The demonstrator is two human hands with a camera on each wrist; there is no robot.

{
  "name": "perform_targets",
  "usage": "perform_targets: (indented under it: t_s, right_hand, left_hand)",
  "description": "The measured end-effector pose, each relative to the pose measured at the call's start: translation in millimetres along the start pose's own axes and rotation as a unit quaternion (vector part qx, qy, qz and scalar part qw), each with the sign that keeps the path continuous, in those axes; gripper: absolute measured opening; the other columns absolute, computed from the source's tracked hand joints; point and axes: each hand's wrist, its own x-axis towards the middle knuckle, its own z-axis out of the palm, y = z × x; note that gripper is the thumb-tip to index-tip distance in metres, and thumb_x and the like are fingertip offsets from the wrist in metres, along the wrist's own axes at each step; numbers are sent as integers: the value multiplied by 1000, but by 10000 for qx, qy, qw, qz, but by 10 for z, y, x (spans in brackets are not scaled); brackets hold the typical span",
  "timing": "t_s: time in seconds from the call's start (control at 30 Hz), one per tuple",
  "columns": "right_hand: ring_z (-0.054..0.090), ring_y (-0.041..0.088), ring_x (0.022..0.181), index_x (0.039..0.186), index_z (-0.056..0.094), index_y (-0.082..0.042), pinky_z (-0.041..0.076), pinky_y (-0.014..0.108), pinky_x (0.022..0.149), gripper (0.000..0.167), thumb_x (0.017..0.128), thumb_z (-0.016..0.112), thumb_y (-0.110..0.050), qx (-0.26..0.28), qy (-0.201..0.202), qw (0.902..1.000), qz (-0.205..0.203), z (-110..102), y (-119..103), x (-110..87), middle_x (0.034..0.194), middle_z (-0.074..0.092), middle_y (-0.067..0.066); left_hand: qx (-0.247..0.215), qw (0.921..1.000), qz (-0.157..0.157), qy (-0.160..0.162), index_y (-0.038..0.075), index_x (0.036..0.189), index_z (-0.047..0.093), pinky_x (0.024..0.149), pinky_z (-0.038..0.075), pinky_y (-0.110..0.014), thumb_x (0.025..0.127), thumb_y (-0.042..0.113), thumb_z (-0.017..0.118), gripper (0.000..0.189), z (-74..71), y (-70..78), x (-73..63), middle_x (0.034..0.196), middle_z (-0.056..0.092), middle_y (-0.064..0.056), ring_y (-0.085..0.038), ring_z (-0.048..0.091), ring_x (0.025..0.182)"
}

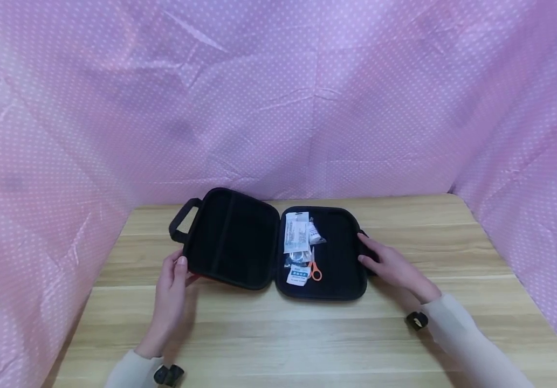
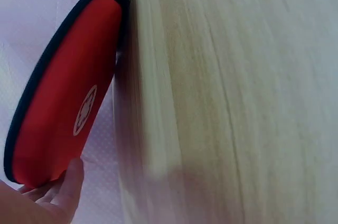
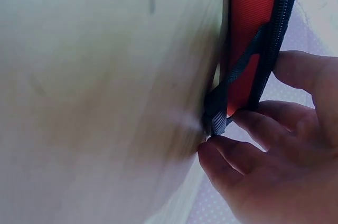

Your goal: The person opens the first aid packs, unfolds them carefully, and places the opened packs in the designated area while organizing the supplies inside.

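Open black-lined red zip case (image 1: 268,248) on wooden table (image 1: 307,334). Left hand (image 1: 173,283) touching 9 o'clock edge, fingers straight. Right hand (image 1: 390,264) gripping 3 o'clock edge; strap handle there mostly hidden.

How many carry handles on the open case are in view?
2. One handle sticks out from the left half of the case, beyond the left hand; the other handle is on the right half, at the right hand, which mostly hides it in the head view.
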Motion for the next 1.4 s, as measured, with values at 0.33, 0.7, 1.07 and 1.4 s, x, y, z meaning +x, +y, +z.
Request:
perform_targets:
  t_s: [0.33,0.7,1.07,1.4]
  right_hand:
    - [44,48,140,157,36,4,36,63,112,60,107,59,-18,11,91,9999,-78,-33,92,-58,153,43,32]
    - [42,49,141,157,37,4,35,63,113,60,106,60,-17,-81,83,9999,18,-43,63,-49,154,42,32]
    - [45,49,139,157,37,4,37,64,110,60,106,60,-19,-386,56,9992,-21,-87,106,-61,153,43,32]
    - [47,46,138,155,41,4,41,54,110,57,105,61,-16,-401,95,9991,-127,-151,166,-119,152,45,32]
  left_hand:
    - [383,9917,-1110,-516,-13,140,42,94,55,-26,114,30,35,51,-76,-116,-55,140,50,-30,1,62,101]
    - [1248,9769,-1258,-1197,-9,138,53,101,53,-49,113,40,41,56,-264,-355,47,133,60,-26,-37,63,119]
    - [2677,9466,-843,-1588,-3,122,68,71,49,-33,110,47,45,56,-328,-399,114,87,67,-5,-16,61,78]
    - [3119,9290,-581,-1905,-2,127,70,83,53,-41,109,49,46,60,-304,-377,100,100,73,-5,-17,65,90]
